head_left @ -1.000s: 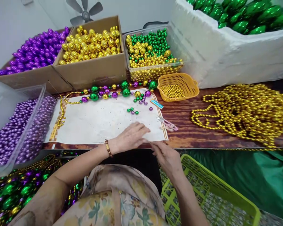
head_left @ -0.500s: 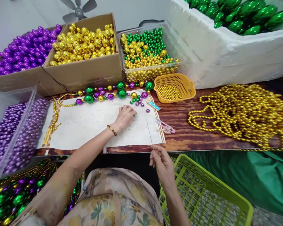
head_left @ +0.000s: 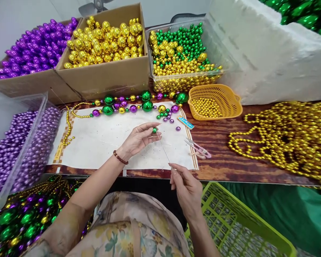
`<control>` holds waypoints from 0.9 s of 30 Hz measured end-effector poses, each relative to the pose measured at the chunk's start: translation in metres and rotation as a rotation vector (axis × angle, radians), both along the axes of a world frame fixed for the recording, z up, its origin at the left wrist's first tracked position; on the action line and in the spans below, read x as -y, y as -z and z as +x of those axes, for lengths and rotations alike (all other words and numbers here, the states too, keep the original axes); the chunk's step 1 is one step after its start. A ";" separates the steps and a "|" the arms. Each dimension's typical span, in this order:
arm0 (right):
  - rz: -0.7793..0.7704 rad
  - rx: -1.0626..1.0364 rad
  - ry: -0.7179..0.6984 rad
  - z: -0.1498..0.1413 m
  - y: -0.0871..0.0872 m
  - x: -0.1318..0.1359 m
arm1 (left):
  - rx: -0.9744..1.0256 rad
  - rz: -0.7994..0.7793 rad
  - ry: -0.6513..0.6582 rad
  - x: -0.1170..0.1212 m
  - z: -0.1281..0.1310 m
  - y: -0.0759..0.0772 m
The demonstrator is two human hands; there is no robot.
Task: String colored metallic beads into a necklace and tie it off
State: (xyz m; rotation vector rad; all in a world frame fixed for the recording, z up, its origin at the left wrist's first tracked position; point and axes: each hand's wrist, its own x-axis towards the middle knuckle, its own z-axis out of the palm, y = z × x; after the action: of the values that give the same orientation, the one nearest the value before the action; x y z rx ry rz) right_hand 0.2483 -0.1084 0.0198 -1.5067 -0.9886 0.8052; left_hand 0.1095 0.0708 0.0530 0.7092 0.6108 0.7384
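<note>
My left hand (head_left: 139,138) pinches a small shiny green bead (head_left: 154,130) above the white cloth. A long thin needle (head_left: 163,150) is gripped near its lower end in the closed fingers of my right hand (head_left: 186,185). The needle's far tip meets the green bead; whether it has passed through the hole I cannot tell. A bit of thread hangs by my right fingertips. Behind my hands lies a strand of green, purple and gold beads (head_left: 147,106). Several loose green and purple beads (head_left: 171,121) rest at its right end.
Pink-handled thread snips (head_left: 200,150) and a blue label (head_left: 186,122) lie right on the white cloth's (head_left: 101,142) edge. An orange basket (head_left: 216,101), gold bead strings (head_left: 289,139), bead boxes (head_left: 104,78) and a clear tub (head_left: 42,107) surround it. A green crate (head_left: 246,217) stands below.
My left hand went to the loose beads on the cloth, picked up a green one and brought it to the needle. My right hand kept the needle near the table's front edge.
</note>
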 end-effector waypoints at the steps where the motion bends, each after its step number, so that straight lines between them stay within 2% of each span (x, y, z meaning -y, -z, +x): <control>1: -0.003 0.015 -0.008 0.000 -0.001 0.000 | 0.010 -0.016 -0.017 0.000 -0.001 -0.001; 7: -0.008 0.063 -0.046 -0.002 -0.006 -0.003 | 0.036 -0.033 -0.099 -0.006 -0.009 0.002; 13: -0.050 0.097 -0.058 -0.006 -0.010 -0.008 | -0.011 -0.002 -0.114 -0.009 -0.016 0.011; 17: -0.074 0.146 -0.057 -0.004 -0.010 -0.009 | -0.050 0.063 -0.122 -0.013 -0.020 0.017; 21: -0.064 0.112 -0.084 -0.004 -0.007 -0.013 | -0.095 0.176 -0.132 -0.020 -0.026 0.013; 24: -0.042 0.036 -0.121 -0.012 -0.002 -0.023 | -0.119 0.205 -0.095 -0.017 -0.029 0.004; 27: -0.034 -0.090 -0.150 -0.025 0.003 -0.036 | -0.141 0.199 0.068 -0.006 -0.033 -0.001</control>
State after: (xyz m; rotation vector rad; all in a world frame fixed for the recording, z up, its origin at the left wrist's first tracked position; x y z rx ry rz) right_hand 0.2233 -0.0727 0.0168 -1.4243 -1.0339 0.9931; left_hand 0.0767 0.0771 0.0543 0.9670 0.6437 0.6959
